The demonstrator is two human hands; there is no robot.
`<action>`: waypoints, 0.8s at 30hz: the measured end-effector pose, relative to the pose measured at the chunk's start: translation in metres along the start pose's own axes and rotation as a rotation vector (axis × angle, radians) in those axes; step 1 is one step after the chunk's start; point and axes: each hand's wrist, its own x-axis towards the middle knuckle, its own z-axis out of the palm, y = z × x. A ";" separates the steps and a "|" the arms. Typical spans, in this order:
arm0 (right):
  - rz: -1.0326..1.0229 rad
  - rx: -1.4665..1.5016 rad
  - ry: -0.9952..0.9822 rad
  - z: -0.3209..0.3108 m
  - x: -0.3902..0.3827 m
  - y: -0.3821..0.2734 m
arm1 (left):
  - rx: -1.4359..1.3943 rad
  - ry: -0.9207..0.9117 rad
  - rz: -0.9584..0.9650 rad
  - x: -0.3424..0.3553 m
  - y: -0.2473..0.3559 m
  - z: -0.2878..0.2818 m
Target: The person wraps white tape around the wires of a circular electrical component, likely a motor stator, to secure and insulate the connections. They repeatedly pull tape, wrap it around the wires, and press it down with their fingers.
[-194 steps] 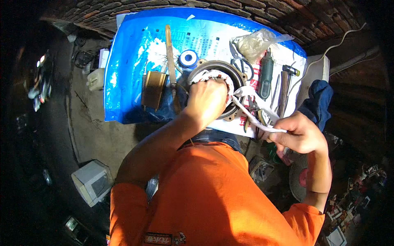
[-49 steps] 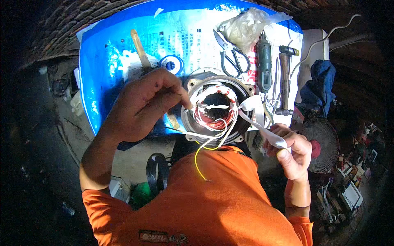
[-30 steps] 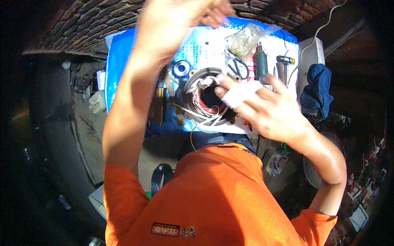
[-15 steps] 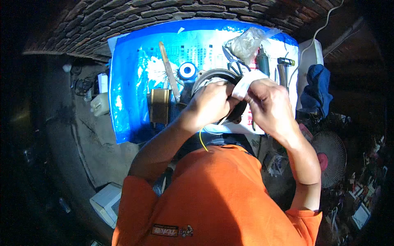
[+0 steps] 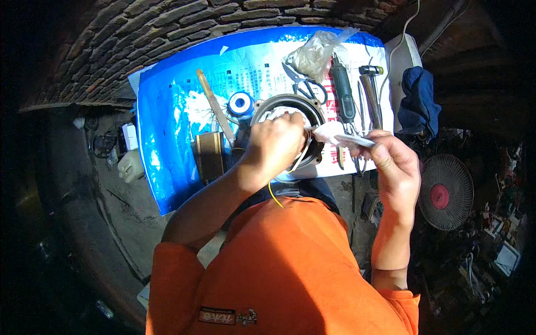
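Observation:
A dark round motor housing [image 5: 319, 146] stands on the table in front of me, with white material inside its ring. My left hand [image 5: 274, 140] reaches over its left part, fingers closed at the inner edge; what they grip is hidden beneath them. From beside those fingertips a white tape [image 5: 335, 135] runs out to the right. Its other end is pinched between thumb and fingers of my right hand [image 5: 397, 164], held off to the right of the housing. A thin yellow wire [image 5: 272, 192] hangs from the housing's near side toward my orange shirt.
Behind the housing lie scissors [image 5: 307, 89], a plastic bag [image 5: 314, 57], a green power tool [image 5: 343, 92] and a hammer [image 5: 370, 92]. Leftward are a blue-and-white spool [image 5: 241, 104], a wooden stick [image 5: 214, 103] and a brown block [image 5: 210, 156]. A fan [image 5: 445, 192] stands at right.
My right hand has moved away to the right, drawing the white tape out from the housing. The left hand stays at the housing. The whole view has shifted slightly.

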 end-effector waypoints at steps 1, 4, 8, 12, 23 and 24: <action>-0.012 0.043 0.020 -0.007 -0.007 -0.002 | 0.048 -0.037 -0.016 0.003 -0.003 0.002; 0.200 0.143 -0.019 -0.016 -0.014 0.018 | 0.130 -0.100 -0.051 0.010 -0.013 -0.017; 0.307 0.135 -0.082 -0.010 -0.016 0.015 | 0.154 0.067 -0.126 0.009 -0.012 -0.045; 0.006 0.337 -0.078 -0.045 -0.052 -0.015 | 0.150 -0.250 -0.154 0.005 -0.002 -0.005; -0.130 0.527 -0.079 -0.110 -0.072 0.004 | 0.074 -0.123 0.107 0.006 0.008 -0.017; -0.136 0.499 -0.121 -0.119 -0.075 -0.005 | 0.089 -0.118 0.110 0.009 0.011 -0.012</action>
